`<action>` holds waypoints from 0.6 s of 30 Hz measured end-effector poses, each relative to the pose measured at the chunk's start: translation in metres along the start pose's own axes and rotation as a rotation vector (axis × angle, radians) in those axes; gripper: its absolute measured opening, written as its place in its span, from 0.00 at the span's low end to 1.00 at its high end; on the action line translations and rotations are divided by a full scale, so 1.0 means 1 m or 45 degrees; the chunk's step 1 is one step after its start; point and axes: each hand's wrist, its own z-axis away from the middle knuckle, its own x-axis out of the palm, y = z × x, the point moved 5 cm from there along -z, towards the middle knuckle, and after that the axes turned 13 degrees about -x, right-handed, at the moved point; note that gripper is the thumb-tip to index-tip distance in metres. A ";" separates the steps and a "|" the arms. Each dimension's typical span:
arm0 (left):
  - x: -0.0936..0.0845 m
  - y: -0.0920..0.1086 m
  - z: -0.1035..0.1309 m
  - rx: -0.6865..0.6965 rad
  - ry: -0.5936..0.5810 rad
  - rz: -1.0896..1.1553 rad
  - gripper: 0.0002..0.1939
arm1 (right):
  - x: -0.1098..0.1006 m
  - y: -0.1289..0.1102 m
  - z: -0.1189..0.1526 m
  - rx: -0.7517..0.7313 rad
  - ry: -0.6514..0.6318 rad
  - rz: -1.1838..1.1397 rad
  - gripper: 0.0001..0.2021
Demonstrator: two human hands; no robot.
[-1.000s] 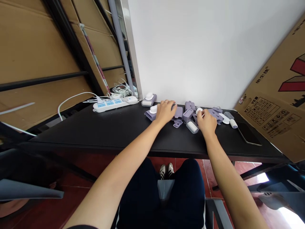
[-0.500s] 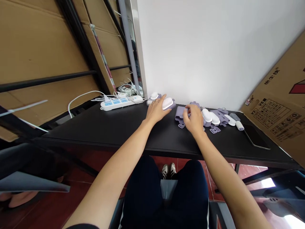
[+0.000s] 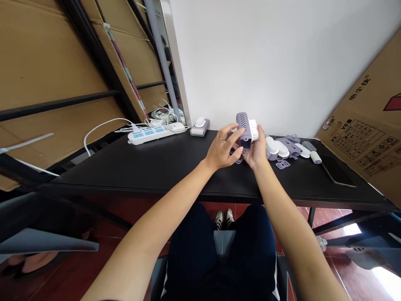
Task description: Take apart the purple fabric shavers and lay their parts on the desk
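Note:
A purple perforated case with a white-bristled scrub brush at its right side is held up just above the black tabletop. Its open hollow end faces me. My right hand is closed round the brush and case from the right and below. My left hand is at the case's left side, fingers spread and fingertips at its surface; whether they press on it I cannot tell. Behind to the left, another purple case with a white oval top lies by the wall. Right of my right hand are white oval brush pieces and purple parts.
On the left a white power strip lies with tangled cables. A phone and a small white cylinder are on the right, beside a large cardboard box. A white wall rises behind the table.
My left hand has moved right, and the white-topped purple piece it was on is no longer at that spot. My right hand now holds up the case with the brush.

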 end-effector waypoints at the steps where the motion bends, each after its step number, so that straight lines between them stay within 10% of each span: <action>1: -0.002 -0.001 -0.001 -0.052 0.034 0.004 0.31 | 0.001 0.001 0.001 0.073 -0.014 -0.077 0.41; 9: 0.002 -0.013 -0.004 -0.210 0.089 0.050 0.34 | 0.018 0.007 0.020 0.707 0.002 -0.562 0.39; 18: 0.003 -0.023 -0.003 -0.247 0.093 0.200 0.33 | 0.016 0.005 0.020 0.730 0.085 -0.609 0.21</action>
